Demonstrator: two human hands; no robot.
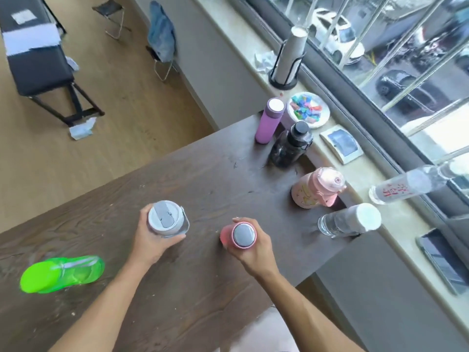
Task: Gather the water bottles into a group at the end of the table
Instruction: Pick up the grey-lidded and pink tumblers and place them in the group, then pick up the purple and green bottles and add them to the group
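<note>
At the centre of the dark table (208, 158), a grey-lidded bottle (166, 219) was gripped by the left hand (149, 240), fingers wrapped around it; at its 3 o'clock a pink bottle (237, 235) was clasped likewise by the right hand (256, 250). A green bottle (61, 274) stood at 8 o'clock, four more bottles toward 1 o'clock.

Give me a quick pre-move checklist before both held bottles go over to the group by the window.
1. Left hand grips the white-lidded bottle: ok.
2. Right hand grips the pink bottle: ok.
3. Both lids look closed: ok from above; seal tightness cannot tell.
4. Bare table lies between the hands and the group: ok.
5. Room beside the purple bottle, black bottle and pink cartoon bottle: ok, open surface in front of them.
6. Green bottle gathered: not ok, apart at left.
</note>
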